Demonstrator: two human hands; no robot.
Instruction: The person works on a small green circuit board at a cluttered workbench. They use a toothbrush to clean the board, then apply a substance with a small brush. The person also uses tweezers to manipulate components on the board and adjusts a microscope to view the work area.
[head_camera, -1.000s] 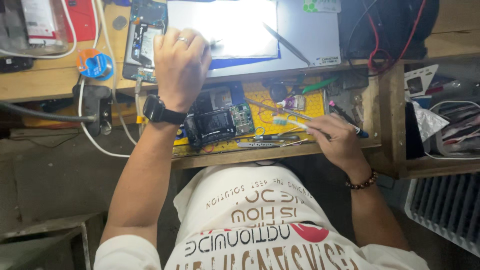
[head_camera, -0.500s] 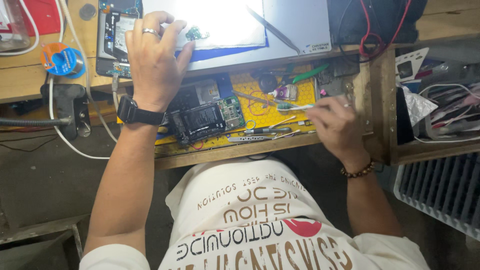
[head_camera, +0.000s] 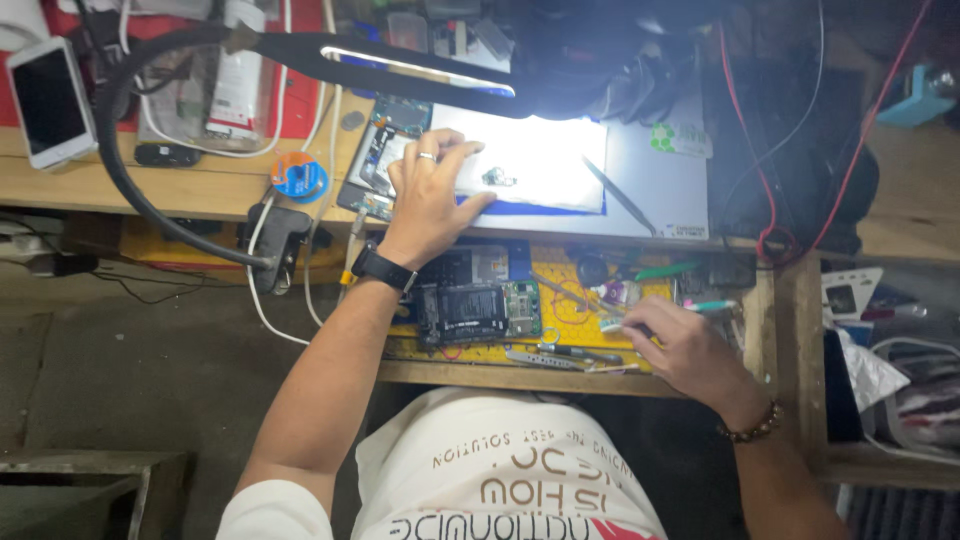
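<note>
Since the earlier frame the left hand (head_camera: 432, 200) stayed spread flat on the brightly lit white work mat (head_camera: 535, 165), while the right hand (head_camera: 680, 348) remained pinched on a thin pale tool (head_camera: 612, 324).

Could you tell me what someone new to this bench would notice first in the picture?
Most striking is the brightly lit white mat under the lamp head at top centre, with the left hand resting on its left edge. Below it, an opened phone lies on the yellow mat, and the right hand pinches a small tool at that mat's right end.
</note>
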